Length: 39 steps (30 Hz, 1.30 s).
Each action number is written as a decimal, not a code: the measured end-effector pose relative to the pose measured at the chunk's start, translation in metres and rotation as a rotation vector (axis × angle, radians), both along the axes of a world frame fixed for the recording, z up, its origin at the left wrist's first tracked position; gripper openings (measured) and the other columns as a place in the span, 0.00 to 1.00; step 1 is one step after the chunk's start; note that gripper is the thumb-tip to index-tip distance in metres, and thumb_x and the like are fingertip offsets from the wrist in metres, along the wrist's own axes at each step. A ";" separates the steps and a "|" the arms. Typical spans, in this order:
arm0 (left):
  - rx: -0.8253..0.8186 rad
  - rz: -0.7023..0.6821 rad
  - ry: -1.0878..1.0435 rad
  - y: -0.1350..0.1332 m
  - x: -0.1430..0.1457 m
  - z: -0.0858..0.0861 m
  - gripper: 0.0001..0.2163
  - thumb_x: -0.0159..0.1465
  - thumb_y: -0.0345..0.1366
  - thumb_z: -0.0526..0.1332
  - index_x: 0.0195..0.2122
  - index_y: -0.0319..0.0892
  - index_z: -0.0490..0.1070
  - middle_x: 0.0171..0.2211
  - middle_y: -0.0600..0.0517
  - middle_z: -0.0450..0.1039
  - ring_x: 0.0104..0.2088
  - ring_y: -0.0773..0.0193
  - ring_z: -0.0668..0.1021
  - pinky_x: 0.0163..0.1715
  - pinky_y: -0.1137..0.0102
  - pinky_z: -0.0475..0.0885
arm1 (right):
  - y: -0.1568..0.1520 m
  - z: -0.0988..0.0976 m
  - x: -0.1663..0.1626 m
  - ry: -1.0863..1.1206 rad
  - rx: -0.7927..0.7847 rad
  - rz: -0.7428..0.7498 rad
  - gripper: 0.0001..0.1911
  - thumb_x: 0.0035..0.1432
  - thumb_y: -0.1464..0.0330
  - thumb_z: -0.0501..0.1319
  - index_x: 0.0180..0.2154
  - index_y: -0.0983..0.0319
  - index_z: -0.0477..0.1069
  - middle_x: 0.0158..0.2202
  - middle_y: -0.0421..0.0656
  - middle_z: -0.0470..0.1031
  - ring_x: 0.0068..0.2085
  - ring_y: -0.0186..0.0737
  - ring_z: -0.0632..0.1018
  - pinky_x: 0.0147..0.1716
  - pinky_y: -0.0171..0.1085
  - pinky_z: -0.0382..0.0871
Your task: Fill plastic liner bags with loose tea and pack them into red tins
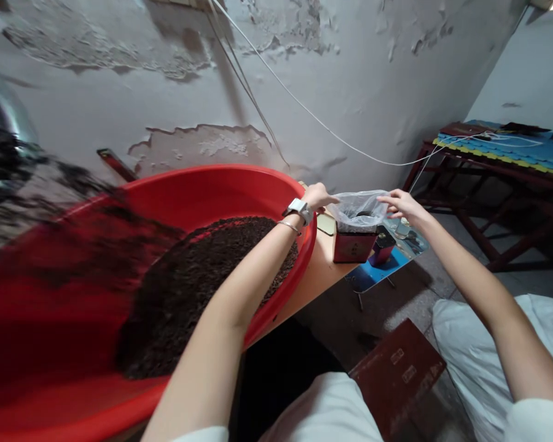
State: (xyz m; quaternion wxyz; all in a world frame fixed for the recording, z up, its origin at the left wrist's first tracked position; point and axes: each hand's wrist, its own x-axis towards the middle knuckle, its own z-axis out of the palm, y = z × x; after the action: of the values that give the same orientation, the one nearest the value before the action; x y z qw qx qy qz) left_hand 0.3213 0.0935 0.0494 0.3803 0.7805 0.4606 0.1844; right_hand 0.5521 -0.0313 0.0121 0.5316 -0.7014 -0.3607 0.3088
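Observation:
A small red tin [354, 245] stands on the wooden table [314, 276], lined with a clear plastic bag [357, 210] whose mouth gapes upward. My left hand [319, 196], with a white watch and a thin bangle on the wrist, pinches the bag's left rim. My right hand [400, 204] holds the bag's right rim with fingers curled on it. A big red basin [198, 196] to the left holds a heap of dark loose tea leaves [198, 288]; my left forearm crosses above it.
A small dark jar [383, 247] sits beside the tin on a blue board [373, 273]. A dark red wooden box [396, 374] lies below by my knees. A white sack [470, 356] is at the right. A red bench with blue mats [502, 153] stands by the wall.

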 end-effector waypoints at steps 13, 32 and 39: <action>-0.094 0.023 -0.047 -0.016 -0.018 0.011 0.09 0.57 0.32 0.68 0.25 0.36 0.70 0.17 0.51 0.66 0.22 0.66 0.72 0.27 0.69 0.72 | -0.023 0.021 0.006 0.012 0.107 -0.068 0.08 0.53 0.71 0.69 0.30 0.63 0.69 0.17 0.36 0.68 0.17 0.31 0.71 0.17 0.30 0.68; 0.364 -0.406 0.261 -0.031 0.016 -0.040 0.11 0.68 0.38 0.57 0.44 0.40 0.78 0.42 0.45 0.78 0.46 0.54 0.77 0.47 0.68 0.69 | 0.039 -0.024 -0.007 -0.722 0.057 0.677 0.45 0.39 0.64 0.74 0.60 0.60 0.65 0.59 0.49 0.69 0.59 0.54 0.71 0.58 0.48 0.64; -0.004 -0.153 -0.133 -0.031 0.037 -0.052 0.10 0.59 0.31 0.64 0.22 0.37 0.71 0.19 0.55 0.66 0.25 0.67 0.71 0.28 0.74 0.65 | 0.043 -0.021 -0.032 -0.654 0.007 0.606 0.26 0.43 0.60 0.70 0.45 0.63 0.73 0.40 0.41 0.79 0.42 0.42 0.77 0.40 0.35 0.68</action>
State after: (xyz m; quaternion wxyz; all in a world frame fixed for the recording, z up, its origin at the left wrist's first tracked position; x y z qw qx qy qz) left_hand 0.3585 0.0625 -0.0026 0.4245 0.7988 0.3736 0.2053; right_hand 0.5199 0.0113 -0.0090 0.2773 -0.6229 -0.7004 0.2113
